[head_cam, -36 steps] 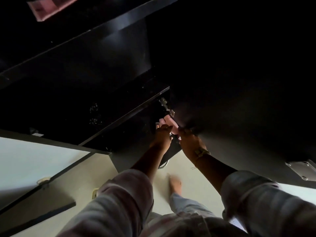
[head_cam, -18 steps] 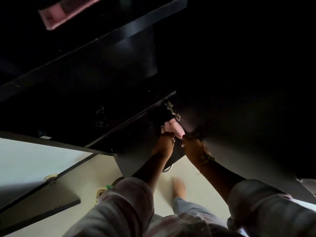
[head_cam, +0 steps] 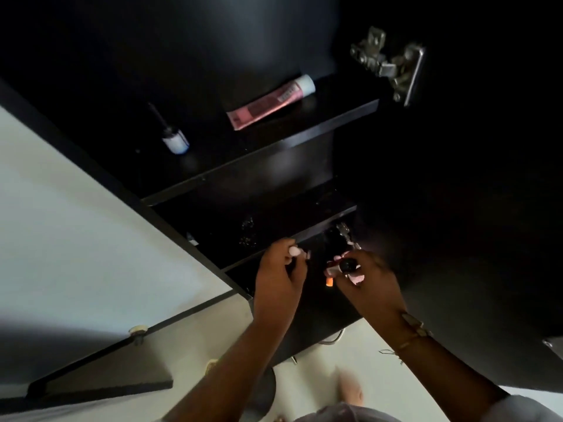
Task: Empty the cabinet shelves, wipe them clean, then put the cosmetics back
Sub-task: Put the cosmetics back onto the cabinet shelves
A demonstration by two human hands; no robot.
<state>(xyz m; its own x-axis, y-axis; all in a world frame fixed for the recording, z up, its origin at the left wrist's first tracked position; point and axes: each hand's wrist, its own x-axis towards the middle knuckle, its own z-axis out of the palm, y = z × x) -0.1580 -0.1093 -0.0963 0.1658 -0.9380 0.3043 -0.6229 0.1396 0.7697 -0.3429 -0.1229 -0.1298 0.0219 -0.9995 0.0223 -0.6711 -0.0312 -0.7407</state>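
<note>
The black cabinet stands open with dark shelves. On the upper shelf [head_cam: 304,138] lie a pink tube [head_cam: 271,106] with a white cap and a small white-and-blue bottle [head_cam: 175,141] with a dark thin top. My left hand [head_cam: 278,275] is in front of the lower shelf edge [head_cam: 323,225] and grips small pale pink items [head_cam: 295,251]. My right hand [head_cam: 370,280] holds several small cosmetics: a dark-capped bottle [head_cam: 348,264], a pink piece and an orange-tipped item [head_cam: 329,282]. What lies deeper on the lower shelves is lost in darkness.
The open cabinet door [head_cam: 457,239] fills the right side, with metal hinges at the top [head_cam: 390,63] and near my right hand [head_cam: 345,234]. A white wall [head_cam: 76,239] is at left with a dark ledge [head_cam: 100,382] below. A pale floor and a bare foot [head_cam: 350,391] lie beneath.
The view has tilted up, revealing the upper shelf with tube and bottle. My hands have drawn apart and out from the lower shelf, each now holding small cosmetics.
</note>
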